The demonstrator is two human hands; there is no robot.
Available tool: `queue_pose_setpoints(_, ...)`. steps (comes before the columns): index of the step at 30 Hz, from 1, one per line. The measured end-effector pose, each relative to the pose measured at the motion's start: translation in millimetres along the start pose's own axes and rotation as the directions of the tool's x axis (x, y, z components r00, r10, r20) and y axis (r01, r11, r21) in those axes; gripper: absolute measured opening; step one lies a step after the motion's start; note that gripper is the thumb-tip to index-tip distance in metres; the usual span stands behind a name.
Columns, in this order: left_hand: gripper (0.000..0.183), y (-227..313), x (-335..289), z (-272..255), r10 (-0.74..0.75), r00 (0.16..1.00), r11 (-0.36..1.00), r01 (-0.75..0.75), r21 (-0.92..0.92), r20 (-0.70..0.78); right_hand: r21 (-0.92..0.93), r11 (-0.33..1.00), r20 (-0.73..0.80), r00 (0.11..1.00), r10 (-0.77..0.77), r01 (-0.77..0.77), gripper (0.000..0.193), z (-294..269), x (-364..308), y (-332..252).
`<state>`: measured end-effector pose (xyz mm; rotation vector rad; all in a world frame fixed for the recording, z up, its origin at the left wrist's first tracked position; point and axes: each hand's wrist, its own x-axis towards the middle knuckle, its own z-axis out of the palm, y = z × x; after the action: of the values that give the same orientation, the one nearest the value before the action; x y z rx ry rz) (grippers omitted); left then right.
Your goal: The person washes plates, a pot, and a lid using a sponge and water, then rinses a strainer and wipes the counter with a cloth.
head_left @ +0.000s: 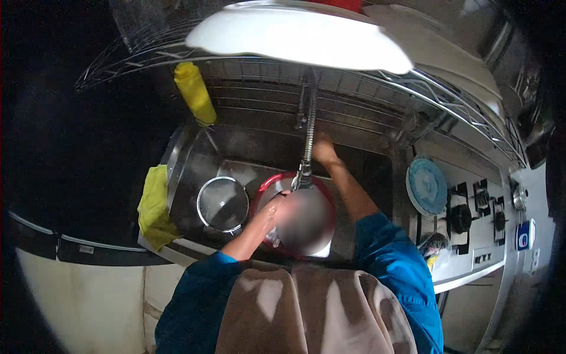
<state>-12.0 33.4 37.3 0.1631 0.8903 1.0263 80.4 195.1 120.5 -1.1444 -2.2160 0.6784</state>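
Observation:
My left hand (278, 210) reaches into a red-rimmed basin (330, 203) in the sink, just below the faucet's spout. A blurred grey patch covers its fingers and most of what lies in the basin, so I cannot make out whether it holds anything. Up beside the coiled metal faucet hose (310, 124) is my right hand (323, 150), close to the faucet's base. Its fingers are dim and partly hidden, and contact with the faucet is unclear. Left of the basin, a round metal-rimmed strainer or bowl (200, 203) rests in the sink.
A yellow cloth (154, 206) drapes over the counter's left edge. A yellow bottle-shaped thing (196, 94) stands behind the sink. Overhead runs a wire rack (436, 94) with a large white dish (300, 38). To the right are a blue plate (427, 186) and a gas stove (484, 227).

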Motion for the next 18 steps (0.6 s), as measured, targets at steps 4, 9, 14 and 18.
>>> queue_pose_setpoints(4,0.014,-19.4,10.8,23.2,0.096,0.992,0.98,-0.08,0.182,-0.083,0.857,0.514,-0.038,0.993,0.113,-0.026,0.045,-31.6,-22.0,-28.4)
queue_pose_setpoints(9,0.023,-36.3,3.7,34.6,-0.001,0.999,0.922,-0.015,0.387,0.042,0.583,0.803,-0.019,0.991,-0.134,0.12,0.034,-43.8,-76.7,-100.7)
queue_pose_setpoints(14,0.019,-25.5,6.2,19.6,0.122,0.986,0.822,-0.037,0.568,-0.112,0.479,0.873,0.096,0.994,0.057,-0.096,0.04,-3.3,-92.6,-45.4)
queue_pose_setpoints(18,0.021,-10.2,-3.2,6.5,-0.04,0.971,0.966,0.097,0.238,-0.234,0.393,0.895,-0.039,0.977,-0.211,0.209,0.048,15.6,-118.3,-23.3)
